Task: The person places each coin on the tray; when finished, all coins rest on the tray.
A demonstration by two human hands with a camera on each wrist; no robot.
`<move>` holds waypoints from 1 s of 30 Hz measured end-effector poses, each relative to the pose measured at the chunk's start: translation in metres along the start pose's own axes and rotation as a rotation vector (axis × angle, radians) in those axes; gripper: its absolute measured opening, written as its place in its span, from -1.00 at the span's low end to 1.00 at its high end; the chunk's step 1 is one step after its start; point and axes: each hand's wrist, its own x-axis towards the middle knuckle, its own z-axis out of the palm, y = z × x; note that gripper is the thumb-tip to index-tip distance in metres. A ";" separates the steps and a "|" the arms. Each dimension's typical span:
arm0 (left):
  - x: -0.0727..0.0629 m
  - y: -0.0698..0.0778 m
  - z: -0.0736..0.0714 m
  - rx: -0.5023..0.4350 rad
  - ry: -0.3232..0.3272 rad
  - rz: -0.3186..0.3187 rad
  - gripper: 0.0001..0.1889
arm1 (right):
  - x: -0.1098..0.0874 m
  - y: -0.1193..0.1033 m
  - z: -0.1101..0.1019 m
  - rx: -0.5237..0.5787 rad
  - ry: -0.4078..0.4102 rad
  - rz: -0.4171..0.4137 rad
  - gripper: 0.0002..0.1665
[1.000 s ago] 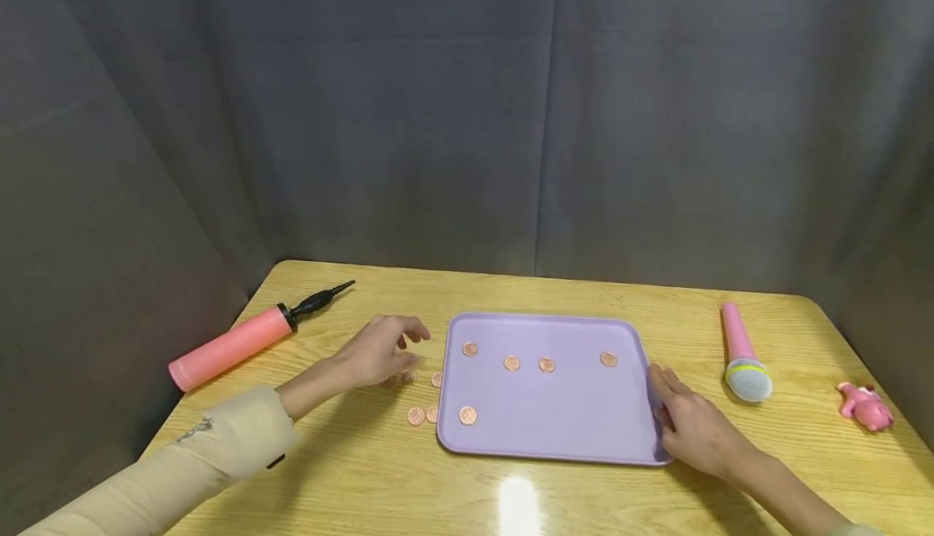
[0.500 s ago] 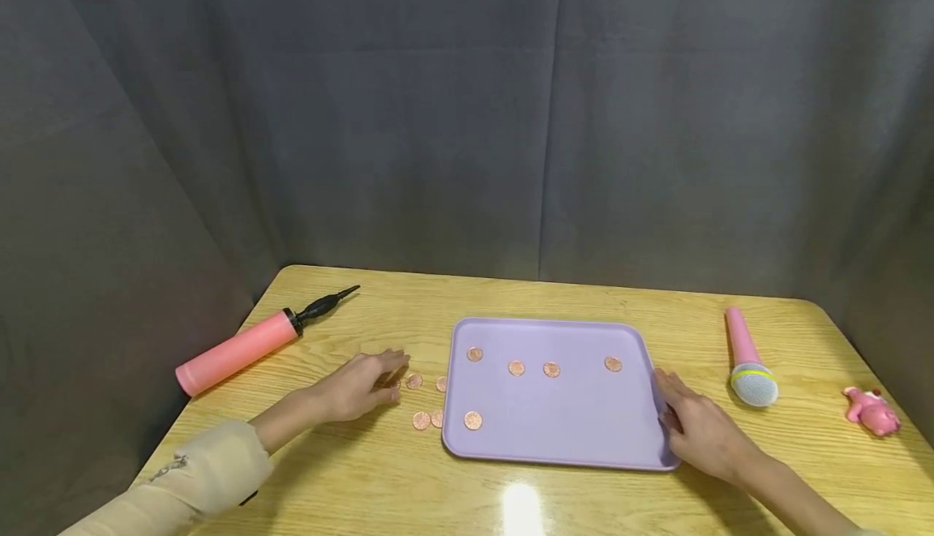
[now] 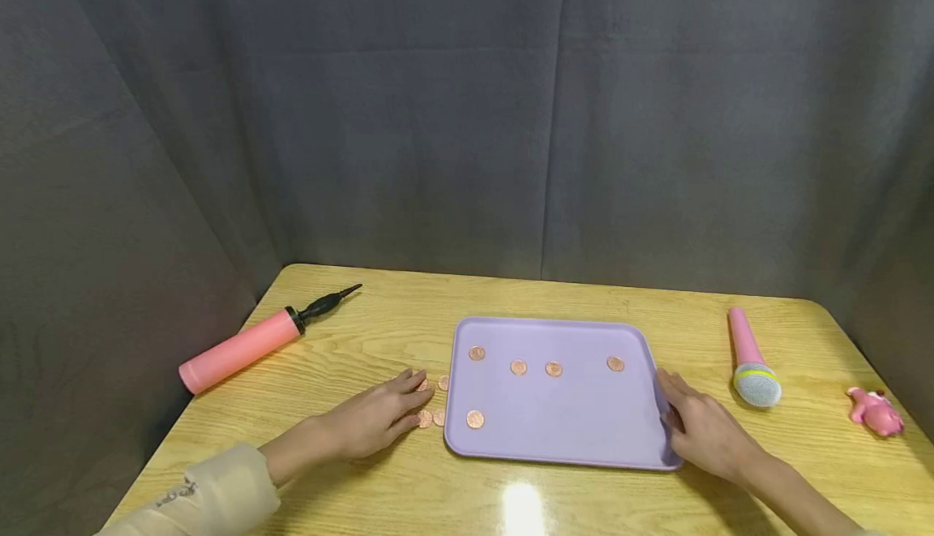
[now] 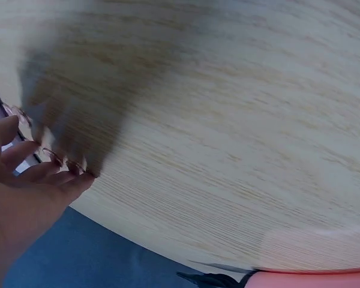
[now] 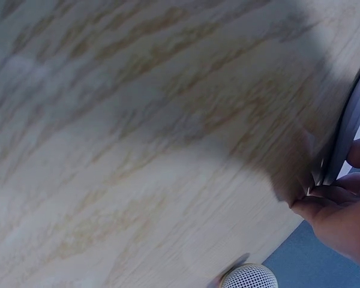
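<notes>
A lilac tray [image 3: 562,430] lies on the table with several copper-coloured coins [image 3: 518,367] spread over it. At its right edge my right hand [image 3: 704,430] pinches the rim; in the right wrist view the thumb is over the rim [image 5: 348,135] and the other fingers are below. Left of the tray, my left hand [image 3: 375,418] lies palm down with fingers extended over a small group of loose coins [image 3: 425,418]. Its fingertips touch or nearly touch them, and partly hide some. The left wrist view shows coins [image 4: 53,157] close under those fingertips.
On the left lies a pink hand pump [image 3: 241,351] with a black nozzle. A pink toy microphone [image 3: 751,362] and a small pink figurine [image 3: 876,413] are to the right of the tray. Dark grey curtains [image 3: 409,130] surround the wooden table [image 3: 409,301] at the back and sides.
My left hand drew back left and toward me from the tray's left edge, then moved right and flattened over the loose coins. My right hand stays on the tray rim.
</notes>
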 end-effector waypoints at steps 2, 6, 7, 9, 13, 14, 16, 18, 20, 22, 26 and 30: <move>0.000 0.002 0.002 0.020 -0.004 0.003 -0.52 | -0.001 0.000 0.000 -0.002 0.000 0.005 -0.31; -0.001 0.001 0.003 0.028 0.018 -0.024 -0.51 | -0.003 0.000 0.000 -0.003 -0.014 0.017 -0.31; -0.002 0.000 0.003 0.033 0.031 -0.031 -0.52 | -0.003 0.000 0.000 -0.005 -0.015 0.017 -0.31; -0.003 -0.003 0.004 0.044 0.062 -0.042 -0.52 | -0.002 0.000 0.000 -0.006 -0.014 0.014 -0.31; -0.010 -0.007 0.005 0.062 0.104 -0.046 -0.53 | 0.000 0.000 0.000 0.002 -0.015 0.012 -0.30; -0.012 -0.008 0.006 0.073 0.117 -0.041 -0.54 | 0.000 0.000 0.000 0.001 -0.009 0.009 -0.30; -0.017 -0.010 0.008 0.096 0.126 -0.054 -0.56 | 0.001 0.000 0.000 0.004 -0.010 0.010 -0.29; -0.020 -0.013 0.010 0.130 0.143 -0.066 -0.57 | 0.001 -0.001 0.000 0.001 -0.006 0.006 -0.29; -0.023 -0.017 0.010 0.171 0.162 -0.068 -0.55 | 0.002 -0.001 -0.001 0.002 -0.004 0.003 -0.30; -0.024 -0.020 0.008 0.224 0.173 -0.056 -0.50 | 0.002 -0.001 -0.002 0.007 -0.006 0.004 -0.30; -0.025 -0.027 0.002 0.383 0.216 0.018 -0.59 | 0.001 -0.001 -0.002 0.013 -0.014 0.011 -0.30; -0.027 -0.033 -0.003 0.404 0.259 0.045 -0.73 | -0.001 -0.002 -0.001 0.026 -0.032 0.018 -0.30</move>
